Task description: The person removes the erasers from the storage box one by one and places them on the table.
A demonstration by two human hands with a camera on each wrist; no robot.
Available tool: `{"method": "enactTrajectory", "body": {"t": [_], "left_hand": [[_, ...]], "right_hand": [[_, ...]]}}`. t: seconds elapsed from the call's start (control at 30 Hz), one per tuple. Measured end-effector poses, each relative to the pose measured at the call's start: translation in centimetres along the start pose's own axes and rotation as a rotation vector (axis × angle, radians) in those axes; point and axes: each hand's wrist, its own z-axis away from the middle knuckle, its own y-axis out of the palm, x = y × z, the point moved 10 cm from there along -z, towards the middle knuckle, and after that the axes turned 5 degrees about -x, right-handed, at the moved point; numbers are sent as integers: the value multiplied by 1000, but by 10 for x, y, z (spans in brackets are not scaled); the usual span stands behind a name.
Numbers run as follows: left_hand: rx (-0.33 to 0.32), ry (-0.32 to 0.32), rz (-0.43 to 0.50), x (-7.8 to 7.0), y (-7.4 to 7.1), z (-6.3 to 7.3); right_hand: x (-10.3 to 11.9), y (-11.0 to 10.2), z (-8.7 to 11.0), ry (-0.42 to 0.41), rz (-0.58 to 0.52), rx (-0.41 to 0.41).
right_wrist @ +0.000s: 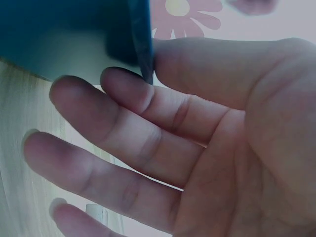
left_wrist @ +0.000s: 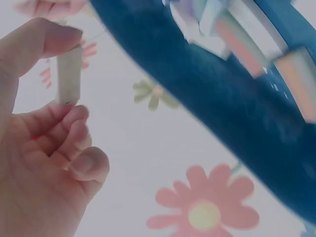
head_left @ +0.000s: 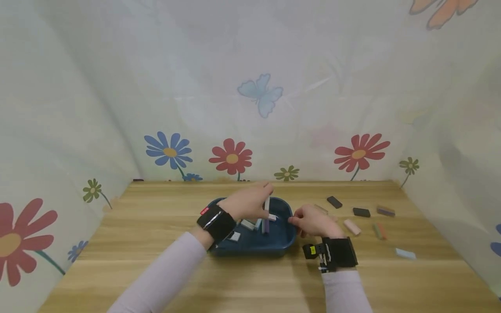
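My left hand (head_left: pixel 248 201) is over the blue plastic basin (head_left: pixel 250 251). Between its thumb and a fingertip it pinches a small pale rectangular block (left_wrist: pixel 69 76) by the two ends. Inside the basin lie several small blocks, among them a purple one (head_left: pixel 265 226), a whitish one (head_left: pixel 248 224) and an orange-sided one (left_wrist: pixel 298 81). At the basin's right end, my right hand (head_left: pixel 316 221) pinches the rim (right_wrist: pixel 141 44), thumb on one side and index finger on the other. Its remaining fingers extend beneath the basin's edge in the right wrist view.
To the right on the wooden table (head_left: pixel 164 269) are scattered more blocks: two black ones (head_left: pixel 334 201), a pale pink one (head_left: pixel 352 227), a green and orange pair (head_left: pixel 379 231), a brown and purple one (head_left: pixel 385 211) and a light blue one (head_left: pixel 405 253). A flowered curtain (head_left: pixel 195 87) hangs behind.
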Motion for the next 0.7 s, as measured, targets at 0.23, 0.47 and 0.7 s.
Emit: {"method": "enactTrajectory", "body": {"t": [0.23,0.47,0.7], "left_hand": [[-203,-78,141,51,-42,51],[-273,-235,148,124,-53,108],[-93,-404,36,187,-29,166]], "right_hand": [[-5,3,3,8,2,7],[-6,-3,0,15,13,8],[-4,-6,-2,23,28,9]]}}
